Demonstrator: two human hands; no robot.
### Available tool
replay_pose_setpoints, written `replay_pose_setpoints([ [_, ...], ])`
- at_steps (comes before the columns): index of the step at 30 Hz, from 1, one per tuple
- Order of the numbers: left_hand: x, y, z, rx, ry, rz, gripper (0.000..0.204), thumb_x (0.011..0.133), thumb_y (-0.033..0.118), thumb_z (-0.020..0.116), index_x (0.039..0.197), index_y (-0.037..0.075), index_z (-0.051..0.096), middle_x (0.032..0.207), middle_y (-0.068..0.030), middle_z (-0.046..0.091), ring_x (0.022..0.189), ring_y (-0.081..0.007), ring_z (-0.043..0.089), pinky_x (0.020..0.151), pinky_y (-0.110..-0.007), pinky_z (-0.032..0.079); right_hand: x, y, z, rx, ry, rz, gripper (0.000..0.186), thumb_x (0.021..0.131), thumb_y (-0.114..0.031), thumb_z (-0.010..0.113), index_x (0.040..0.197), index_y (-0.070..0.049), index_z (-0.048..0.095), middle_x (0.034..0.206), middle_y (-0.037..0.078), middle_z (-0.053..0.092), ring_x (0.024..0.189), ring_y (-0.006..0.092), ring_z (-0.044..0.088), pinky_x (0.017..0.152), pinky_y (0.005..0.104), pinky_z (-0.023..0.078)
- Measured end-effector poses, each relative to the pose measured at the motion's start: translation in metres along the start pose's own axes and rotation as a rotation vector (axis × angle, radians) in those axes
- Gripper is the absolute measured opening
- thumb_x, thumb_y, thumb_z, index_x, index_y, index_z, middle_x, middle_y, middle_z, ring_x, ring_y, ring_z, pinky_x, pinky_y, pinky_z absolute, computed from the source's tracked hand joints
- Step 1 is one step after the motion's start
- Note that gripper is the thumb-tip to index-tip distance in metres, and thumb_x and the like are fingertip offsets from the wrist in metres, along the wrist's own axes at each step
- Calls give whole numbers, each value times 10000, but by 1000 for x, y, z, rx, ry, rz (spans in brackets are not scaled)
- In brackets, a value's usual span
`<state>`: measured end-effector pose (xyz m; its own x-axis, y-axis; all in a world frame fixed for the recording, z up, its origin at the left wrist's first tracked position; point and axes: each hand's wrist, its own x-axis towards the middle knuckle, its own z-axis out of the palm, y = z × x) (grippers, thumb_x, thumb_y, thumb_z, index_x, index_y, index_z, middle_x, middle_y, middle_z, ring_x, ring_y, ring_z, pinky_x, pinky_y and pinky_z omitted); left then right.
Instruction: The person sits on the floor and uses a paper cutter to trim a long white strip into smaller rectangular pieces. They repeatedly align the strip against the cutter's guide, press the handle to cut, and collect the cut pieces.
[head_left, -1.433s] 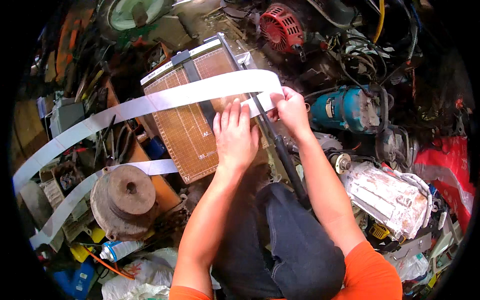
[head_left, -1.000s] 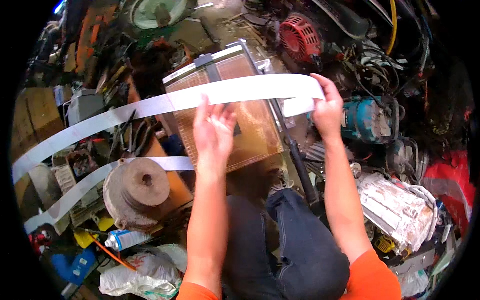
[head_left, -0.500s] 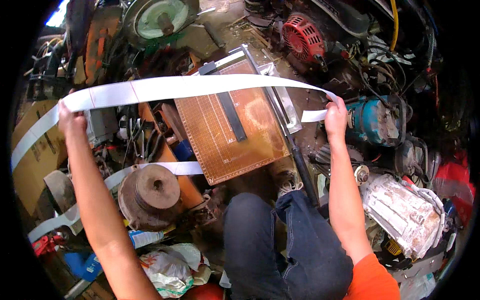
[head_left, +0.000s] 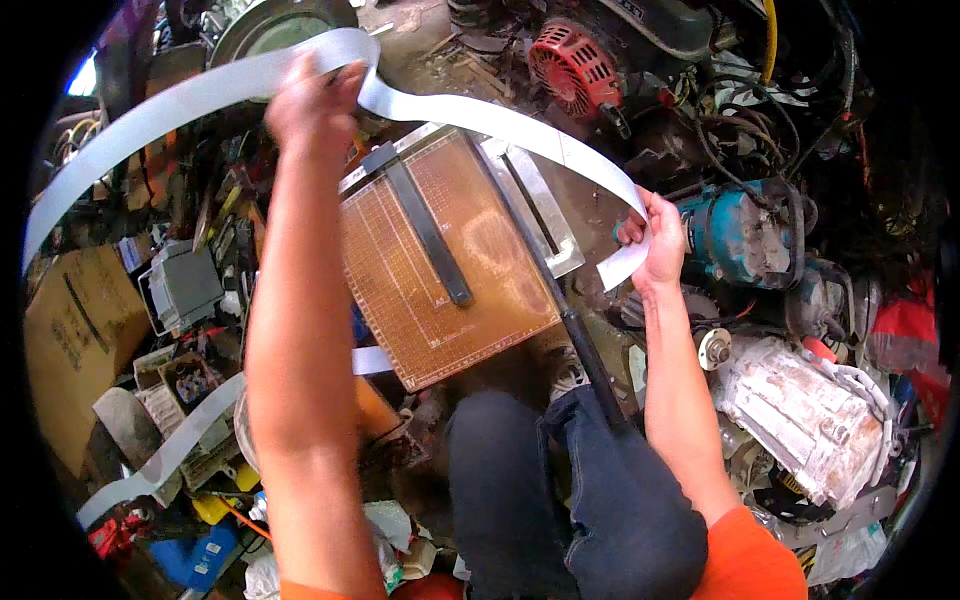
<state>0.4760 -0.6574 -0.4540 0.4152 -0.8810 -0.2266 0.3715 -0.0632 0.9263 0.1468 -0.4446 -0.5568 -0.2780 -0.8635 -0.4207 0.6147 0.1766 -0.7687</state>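
Note:
A long white paper strip (head_left: 520, 130) runs in the air from the far left, bends sharply past my left hand, and drops to my right hand. My left hand (head_left: 315, 105), somewhat blurred, is raised at the upper left with its fingers closed around the strip. At the right, my right hand (head_left: 660, 240) pinches the strip near its end, and the short free end hangs beside the palm. Below the strip lies a guillotine paper cutter (head_left: 480, 250) with a brown gridded board, a dark bar across it and a black-handled arm at its right side.
Around the cutter are a red slotted round cover (head_left: 575, 70), a teal power tool (head_left: 750, 235), a white-crusted metal casing (head_left: 815, 425) and a cardboard piece (head_left: 85, 340). More white strip (head_left: 190, 430) lies at lower left. My knees are just below the cutter.
My left hand has moved right and farther up, so the taut strip now bends and slackens. My right hand has shifted slightly down and turned, with the strip still in it.

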Motion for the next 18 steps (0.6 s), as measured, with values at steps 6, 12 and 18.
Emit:
replay_pose_setpoints([
  [6, 27, -62, 71, -43, -307, -216, 379, 1016, 199, 536, 1271, -70, 454, 1145, -274, 610, 952, -420, 693, 744, -396, 614, -9, 21, 12, -109, 74, -18, 211, 876, -32, 617, 1077, 32, 610, 1002, 89, 672, 888, 145, 623, 806, 289, 494],
  [12, -26, -56, 21, 261, -276, -277, 593, 925, 219, 674, 1247, -210, 422, 1205, -301, 553, 1096, -365, 639, 880, -358, 594, -5, 9, -6, -214, 183, 155, 179, 917, -103, 680, 1028, 19, 608, 954, 87, 685, 836, 151, 641, 778, 303, 517],
  [18, -169, -68, -52, 447, -200, -41, 378, 968, 211, 630, 1258, -24, 565, 1122, -81, 656, 913, -141, 633, 779, -284, 535, 0, 21, 7, -225, 38, 245, 193, 939, -141, 658, 1043, 11, 602, 885, 58, 669, 712, 118, 634, 619, 258, 511],
])
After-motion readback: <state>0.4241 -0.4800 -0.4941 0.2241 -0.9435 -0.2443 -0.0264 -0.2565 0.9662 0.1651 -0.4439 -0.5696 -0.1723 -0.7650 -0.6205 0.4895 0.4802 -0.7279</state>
